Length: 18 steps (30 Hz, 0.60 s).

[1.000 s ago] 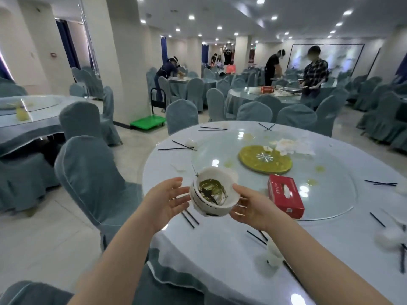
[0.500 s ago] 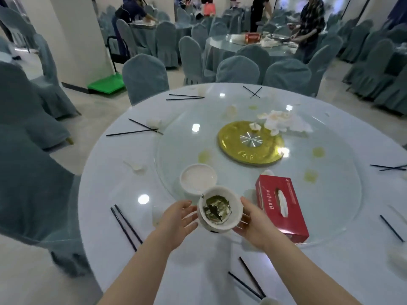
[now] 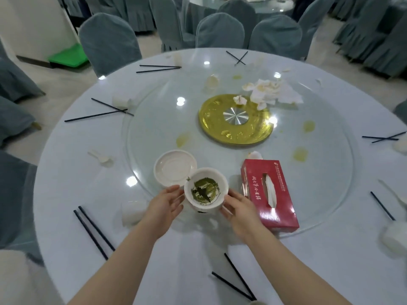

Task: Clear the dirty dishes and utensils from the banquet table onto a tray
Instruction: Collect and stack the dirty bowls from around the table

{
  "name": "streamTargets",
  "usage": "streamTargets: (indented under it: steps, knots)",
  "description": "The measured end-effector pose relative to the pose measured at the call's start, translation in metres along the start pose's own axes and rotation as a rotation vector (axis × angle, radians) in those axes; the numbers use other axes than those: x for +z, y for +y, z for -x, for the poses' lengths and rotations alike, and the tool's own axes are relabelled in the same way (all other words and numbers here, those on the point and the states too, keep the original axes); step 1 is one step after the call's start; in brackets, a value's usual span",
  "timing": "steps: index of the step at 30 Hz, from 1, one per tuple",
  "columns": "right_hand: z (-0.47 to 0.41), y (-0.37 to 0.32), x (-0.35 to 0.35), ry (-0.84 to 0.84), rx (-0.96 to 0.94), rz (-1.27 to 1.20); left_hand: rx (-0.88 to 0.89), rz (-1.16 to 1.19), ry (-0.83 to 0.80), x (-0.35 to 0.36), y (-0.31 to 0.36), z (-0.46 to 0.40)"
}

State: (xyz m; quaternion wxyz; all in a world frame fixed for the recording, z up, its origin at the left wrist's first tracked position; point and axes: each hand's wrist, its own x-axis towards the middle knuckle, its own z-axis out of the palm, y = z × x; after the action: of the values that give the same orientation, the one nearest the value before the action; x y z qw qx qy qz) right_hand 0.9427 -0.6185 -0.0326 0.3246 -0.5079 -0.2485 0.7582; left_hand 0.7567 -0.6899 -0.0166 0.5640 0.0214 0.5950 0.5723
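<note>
A white bowl [image 3: 206,190] smeared with green leftovers is at the near edge of the glass turntable [image 3: 326,172], right beside an empty white saucer [image 3: 175,168]. My right hand [image 3: 239,205] cups the bowl's right side with curled fingers. My left hand [image 3: 166,201] is at its left side, fingers fairly straight and touching or nearly touching it. Black chopsticks [image 3: 93,232] lie in pairs around the table rim [image 3: 66,194]. A white cup [image 3: 133,211] lies on its side by my left wrist. No tray shows.
A red tissue box [image 3: 269,194] lies just right of my right hand. A gold disc [image 3: 235,119] marks the turntable's centre, with crumpled napkins [image 3: 271,91] behind it. A white spoon [image 3: 100,156] and another cup [image 3: 394,236] lie near the rim. Covered chairs [image 3: 109,42] ring the table.
I have leaned over the table and the bowl has come down from in front of me to the turntable's edge beside the saucer. My left hand has closed in on its left side.
</note>
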Motion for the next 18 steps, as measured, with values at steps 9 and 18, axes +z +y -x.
streamTargets:
  steps: [9,18]
  knots:
    - [0.019,0.012,-0.019,0.080,0.179,-0.118,0.446,-1.694,0.187,-0.113,0.005,-0.022]
    - [0.052,0.017,-0.027,0.004,0.156,0.041,0.478,-1.366,0.319,-0.104,-0.003,0.003]
